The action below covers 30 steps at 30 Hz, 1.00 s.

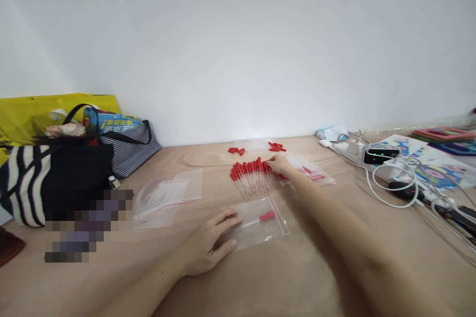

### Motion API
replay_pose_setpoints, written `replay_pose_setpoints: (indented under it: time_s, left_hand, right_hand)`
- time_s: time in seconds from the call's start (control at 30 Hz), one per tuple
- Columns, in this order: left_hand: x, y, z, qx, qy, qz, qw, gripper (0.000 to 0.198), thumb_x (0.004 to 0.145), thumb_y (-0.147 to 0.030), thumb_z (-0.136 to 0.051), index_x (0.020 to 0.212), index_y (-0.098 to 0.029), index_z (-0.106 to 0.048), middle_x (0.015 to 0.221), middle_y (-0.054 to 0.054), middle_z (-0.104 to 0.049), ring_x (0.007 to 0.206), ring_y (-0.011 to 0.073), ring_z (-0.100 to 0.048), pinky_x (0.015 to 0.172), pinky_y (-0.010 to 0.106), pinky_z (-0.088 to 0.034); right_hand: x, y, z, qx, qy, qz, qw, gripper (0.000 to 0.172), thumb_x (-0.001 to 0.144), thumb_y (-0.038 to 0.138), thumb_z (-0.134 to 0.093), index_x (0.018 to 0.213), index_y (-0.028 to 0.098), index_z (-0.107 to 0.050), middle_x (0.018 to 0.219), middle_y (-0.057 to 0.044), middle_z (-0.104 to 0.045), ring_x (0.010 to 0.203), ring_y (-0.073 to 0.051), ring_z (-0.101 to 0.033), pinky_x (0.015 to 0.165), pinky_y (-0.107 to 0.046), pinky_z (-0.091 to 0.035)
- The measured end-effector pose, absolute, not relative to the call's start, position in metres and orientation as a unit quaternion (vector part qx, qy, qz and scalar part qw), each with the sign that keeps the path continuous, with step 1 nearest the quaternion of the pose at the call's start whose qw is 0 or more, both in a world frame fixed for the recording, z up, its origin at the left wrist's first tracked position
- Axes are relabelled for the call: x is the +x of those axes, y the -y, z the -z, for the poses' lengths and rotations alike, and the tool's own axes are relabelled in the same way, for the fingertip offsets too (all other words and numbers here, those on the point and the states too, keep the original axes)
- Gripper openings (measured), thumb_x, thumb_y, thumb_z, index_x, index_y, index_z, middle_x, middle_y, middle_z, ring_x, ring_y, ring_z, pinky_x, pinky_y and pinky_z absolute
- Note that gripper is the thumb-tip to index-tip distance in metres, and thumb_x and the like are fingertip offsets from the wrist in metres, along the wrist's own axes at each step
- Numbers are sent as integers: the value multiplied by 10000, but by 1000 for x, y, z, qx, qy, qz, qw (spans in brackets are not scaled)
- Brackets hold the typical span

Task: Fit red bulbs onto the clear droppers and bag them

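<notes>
Near the middle of the table, a clear zip bag [256,230] lies flat with one red-bulbed dropper [267,216] in it. My left hand [213,242] rests at the bag's left end, fingers apart. My right hand [278,164] reaches to the right end of a fanned row of droppers [253,173], its fingers pinched at a red bulb there. Stacked bags with red parts [308,169] lie just right of that hand. Clear bags [169,195] are spread on the left.
Loose red bulbs [236,150] and more red bulbs [277,147] lie near the wall with clear tubes between. Bags, including a black one [74,178], stand at the left. A power strip [386,171] with cables and printed packets [442,173] occupy the right.
</notes>
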<state>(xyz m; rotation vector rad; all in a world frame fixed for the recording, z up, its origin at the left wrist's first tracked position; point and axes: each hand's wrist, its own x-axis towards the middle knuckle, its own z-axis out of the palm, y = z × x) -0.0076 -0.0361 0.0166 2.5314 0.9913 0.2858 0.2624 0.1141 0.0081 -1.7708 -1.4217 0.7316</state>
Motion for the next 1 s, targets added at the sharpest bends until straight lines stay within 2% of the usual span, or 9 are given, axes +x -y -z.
replay_pose_setpoints:
  time_s: [0.13, 0.23, 0.4, 0.53, 0.7, 1.0]
  left_hand:
    - [-6, 37, -20, 907, -353, -108, 203, 394, 841, -317, -433, 1227, -240, -454, 1338, 58, -382, 1217, 230, -357, 1007, 408, -313]
    - [-6, 36, -21, 907, -352, -109, 206, 394, 843, -322, -435, 1229, -245, -453, 1338, 53, -383, 1219, 228, -353, 1007, 409, -311]
    - [-9, 33, -18, 910, -341, -114, 206, 398, 847, -319, -433, 1241, -264, -440, 1347, 42, -375, 1221, 227, -353, 1007, 414, -308]
    - [-9, 32, -20, 916, -330, -115, 199, 414, 850, -312, -424, 1262, -273, -411, 1346, 39, -381, 1224, 230, -351, 1006, 420, -306]
    - [-8, 33, -22, 916, -341, -100, 185, 449, 848, -304, -415, 1290, -247, -363, 1338, 49, -395, 1235, 230, -334, 1011, 432, -296]
    - [-9, 33, -21, 907, -360, -104, 193, 536, 852, -345, -414, 1349, -258, -236, 1369, 49, -351, 1232, 242, -341, 1004, 425, -309]
  right_hand:
    - [265, -114, -9, -679, 510, -325, 416, 81, 633, 169, -583, 563, 136, -559, 405, 17, -464, 387, -94, -413, 412, -220, -317]
    - [272, -105, -18, -658, 474, -347, 472, 57, 650, 193, -567, 648, 137, -554, 480, 8, -510, 384, -73, -405, 376, -198, -311]
    - [293, -60, -27, -608, 418, -332, 588, 224, 701, 269, -528, 910, 191, -507, 739, -1, -580, 510, -69, -502, 447, -183, -424]
    - [303, -11, -12, -504, 362, -366, 693, 322, 633, 355, -630, 886, 207, -498, 654, 33, -558, 500, -83, -510, 495, -226, -474]
    - [298, 18, 8, -485, 328, -390, 711, 395, 563, 423, -701, 815, 207, -488, 634, 30, -551, 504, -97, -525, 510, -256, -489]
    - [283, 16, 15, -473, 340, -414, 700, 345, 613, 424, -653, 806, 225, -447, 641, 29, -541, 544, -130, -558, 541, -292, -504]
